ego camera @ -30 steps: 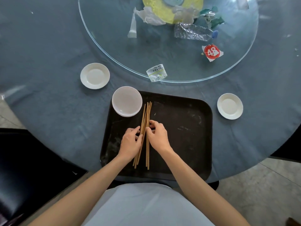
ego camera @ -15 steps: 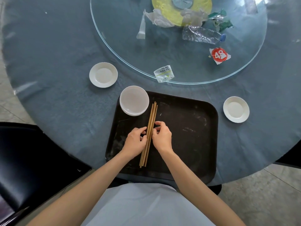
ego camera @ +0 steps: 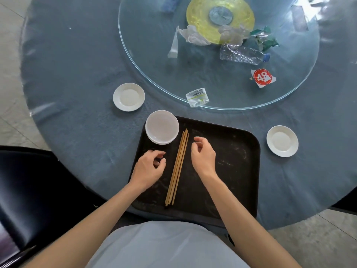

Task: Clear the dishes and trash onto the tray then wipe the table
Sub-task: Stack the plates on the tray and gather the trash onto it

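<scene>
The left hand (ego camera: 149, 167) and right hand (ego camera: 202, 156) hover loosely curled, holding nothing, either side of the chopsticks (ego camera: 177, 167) on the black tray (ego camera: 231, 171). The tray sits on the round blue desk (ego camera: 77, 113), with 2 small plates (ego camera: 128, 96) beside it.

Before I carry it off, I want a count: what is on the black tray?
On the black rectangular tray: a stack of white bowls at its far left corner, overhanging the rim, and a bundle of wooden chopsticks. How many bowls are stacked cannot be told.
</scene>
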### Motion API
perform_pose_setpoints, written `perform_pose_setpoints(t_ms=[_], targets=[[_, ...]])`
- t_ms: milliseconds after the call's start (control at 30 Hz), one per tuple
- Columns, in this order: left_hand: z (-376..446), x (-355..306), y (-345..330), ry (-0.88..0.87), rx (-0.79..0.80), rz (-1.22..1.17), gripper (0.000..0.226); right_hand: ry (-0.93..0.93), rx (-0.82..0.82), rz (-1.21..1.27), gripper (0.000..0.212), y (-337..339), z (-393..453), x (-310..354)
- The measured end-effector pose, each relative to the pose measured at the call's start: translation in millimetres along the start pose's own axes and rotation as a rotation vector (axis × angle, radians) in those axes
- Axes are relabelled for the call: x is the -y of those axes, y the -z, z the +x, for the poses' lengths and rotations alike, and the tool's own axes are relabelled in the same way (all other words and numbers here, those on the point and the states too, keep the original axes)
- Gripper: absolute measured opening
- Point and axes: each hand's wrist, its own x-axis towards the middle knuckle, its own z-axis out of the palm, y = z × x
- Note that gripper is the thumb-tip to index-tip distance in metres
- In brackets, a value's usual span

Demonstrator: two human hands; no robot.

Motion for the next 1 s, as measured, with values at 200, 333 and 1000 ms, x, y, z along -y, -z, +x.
perform_pose_setpoints(t_ms=[200,333,1000], targets=[[23,11,99,0.037,-0.260,-0.137,0.026,0.228,-0.030,0.042,0.026,7,41,90],[75,32,158,0.154,-0.288,-0.325,0.038,0.302,0.047,0.008,0.027,-24,70,145],[224,94,161,0.407,-0.097,-0.589,0.039,-0.186,0.255,-0.178,0.031,-182,166,161]])
